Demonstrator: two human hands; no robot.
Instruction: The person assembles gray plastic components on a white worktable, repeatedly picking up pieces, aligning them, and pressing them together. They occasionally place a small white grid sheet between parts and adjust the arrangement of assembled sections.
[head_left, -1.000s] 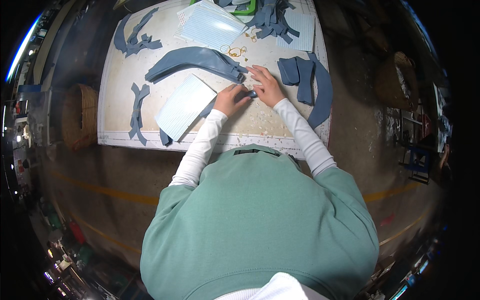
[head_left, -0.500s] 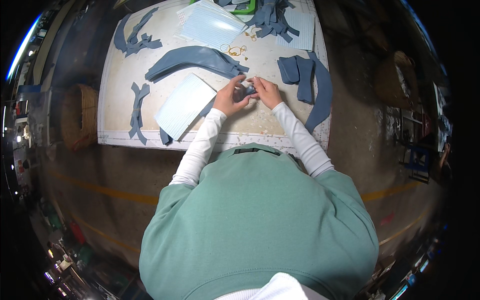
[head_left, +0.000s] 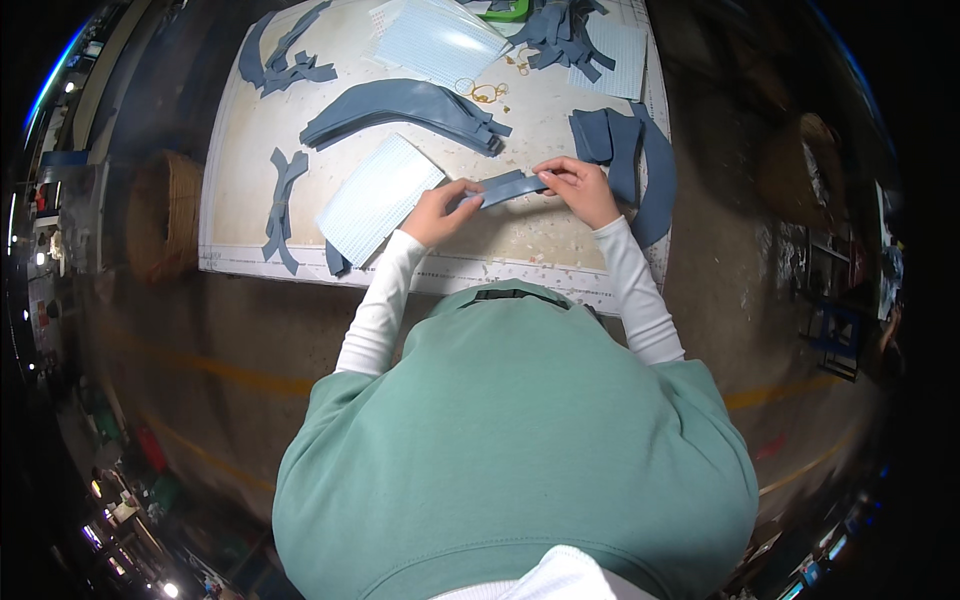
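Observation:
Over the near middle of the table, a blue-grey strip (head_left: 513,190) is stretched between my two hands. My left hand (head_left: 438,213) closes on its left end, and my right hand (head_left: 583,190) pinches the other end between thumb and fingers. Just beyond them lies a curved stack of blue-grey pieces (head_left: 405,108). Beside my left hand is a pale lined sheet (head_left: 380,196), with a dark piece partly hidden beneath it. Folded blue-grey pieces (head_left: 607,140) and a long curved piece (head_left: 656,180) rest to the right of my right hand.
Yellow rubber bands (head_left: 484,92) lie on the white table (head_left: 240,180) past the stack. Farther back are clear-covered sheets (head_left: 440,40), a heap of strips (head_left: 558,38) and a green tray (head_left: 512,10). A tied bundle (head_left: 283,210) lies left. Wicker baskets (head_left: 165,215) flank the table.
My hands were close together around a bunched piece; now they are apart, the right hand having moved right, with the strip drawn straight between them. The view has shifted slightly.

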